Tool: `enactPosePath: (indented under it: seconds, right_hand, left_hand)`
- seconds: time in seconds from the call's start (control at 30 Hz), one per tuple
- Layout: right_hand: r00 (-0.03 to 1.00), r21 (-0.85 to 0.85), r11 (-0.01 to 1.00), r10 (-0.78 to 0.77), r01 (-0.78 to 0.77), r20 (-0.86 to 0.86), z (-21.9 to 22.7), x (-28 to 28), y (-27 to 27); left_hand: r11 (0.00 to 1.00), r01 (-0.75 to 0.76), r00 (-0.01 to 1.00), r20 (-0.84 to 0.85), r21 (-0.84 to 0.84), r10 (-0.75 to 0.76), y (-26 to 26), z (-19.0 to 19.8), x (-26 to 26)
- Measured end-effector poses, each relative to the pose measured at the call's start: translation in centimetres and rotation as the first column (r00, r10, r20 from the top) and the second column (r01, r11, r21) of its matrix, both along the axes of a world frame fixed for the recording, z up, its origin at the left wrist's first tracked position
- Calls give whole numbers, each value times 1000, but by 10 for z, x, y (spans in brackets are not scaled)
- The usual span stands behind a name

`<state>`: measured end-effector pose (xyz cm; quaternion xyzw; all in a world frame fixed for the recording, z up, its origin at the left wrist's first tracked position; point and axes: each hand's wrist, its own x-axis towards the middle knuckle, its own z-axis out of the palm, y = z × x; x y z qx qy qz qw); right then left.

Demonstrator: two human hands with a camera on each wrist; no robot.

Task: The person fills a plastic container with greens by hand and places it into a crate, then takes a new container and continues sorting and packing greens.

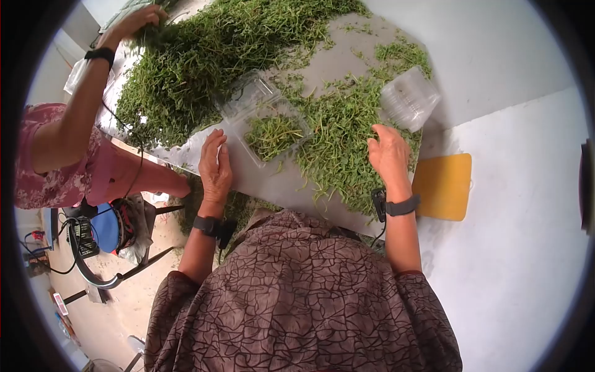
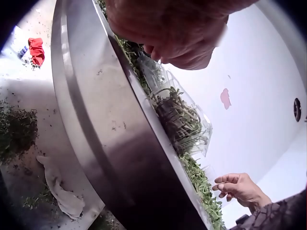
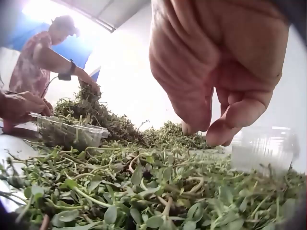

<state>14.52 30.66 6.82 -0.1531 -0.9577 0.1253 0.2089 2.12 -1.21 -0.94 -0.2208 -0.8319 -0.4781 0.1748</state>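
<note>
A clear plastic container (image 1: 253,94) lies with its lid folded back, some green stems (image 1: 273,137) inside its tray. My left hand (image 1: 215,168) is held beside the tray's left edge, fingers loosely bent, gripping nothing visible. Over the loose greens (image 1: 341,146) on the right, my right hand (image 1: 390,154) hangs with curled, relaxed fingers. The right wrist view has that hand (image 3: 218,72) above the leaves, no stem seen in its fingers. In the left wrist view, the left hand (image 2: 168,28) is close above the filled container (image 2: 204,125); whether it touches is unclear.
Stacked clear containers (image 1: 409,99) stand at the table's right edge. A large heap of greens (image 1: 186,74) covers the back left, where another person's hand (image 1: 139,22) reaches in. A yellow board (image 1: 443,186) is at the right, a blue stool (image 1: 105,229) at lower left.
</note>
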Motion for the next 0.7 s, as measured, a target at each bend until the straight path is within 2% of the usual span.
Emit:
enactPosePath:
  seconds: [0.07, 0.1, 0.17, 0.23, 0.3, 0.33, 0.37, 0.43, 0.47, 0.5, 0.57, 0.7]
  right_hand:
    - [991, 25, 999, -28, 25, 131, -14, -6, 4]
    - [992, 35, 999, -26, 22, 125, -19, -9, 6]
    - [949, 43, 998, -55, 44, 312, -28, -13, 9]
    - [967, 60, 998, -29, 14, 254, -24, -15, 13]
    - [965, -54, 996, -60, 76, 256, -7, -17, 13]
    - [997, -89, 994, -61, 65, 48, -6, -16, 15]
    - [997, -87, 994, -55, 59, 51, -2, -17, 18]
    - [987, -295, 942, -151, 162, 62, 13, -19, 21]
    - [977, -377, 903, -168, 207, 134, 27, -20, 17]
    - [977, -376, 904, -162, 203, 136, 31, -21, 17]
    - [993, -656, 750, -118, 85, -6, 39, -20, 14]
    - [988, -785, 619, -127, 7, -91, 55, -15, 12]
  left_hand:
    - [1000, -12, 999, -31, 9, 12, 5, -3, -2]
    - [1000, -15, 999, -37, 19, 16, 8, -6, -3]
    - [999, -9, 1000, -18, 31, 10, 8, -11, -3]
    - [1000, -17, 1000, -19, 20, 17, 8, -12, -4]
    - [1000, -25, 1000, -16, 4, 25, 7, -15, -4]
    - [999, -38, 999, -20, -7, 38, 6, -17, -4]
    - [998, -51, 998, -23, -21, 51, 6, -18, -4]
    - [998, -59, 998, -27, -27, 58, 7, -18, -3]
    - [998, -60, 998, -34, -34, 59, 7, -18, -3]
    - [997, -65, 997, -31, -33, 64, 7, -17, -3]
    - [999, -23, 1000, -22, -37, 22, 8, -14, -1]
    - [998, -25, 999, -21, -61, 24, 9, -10, 1]
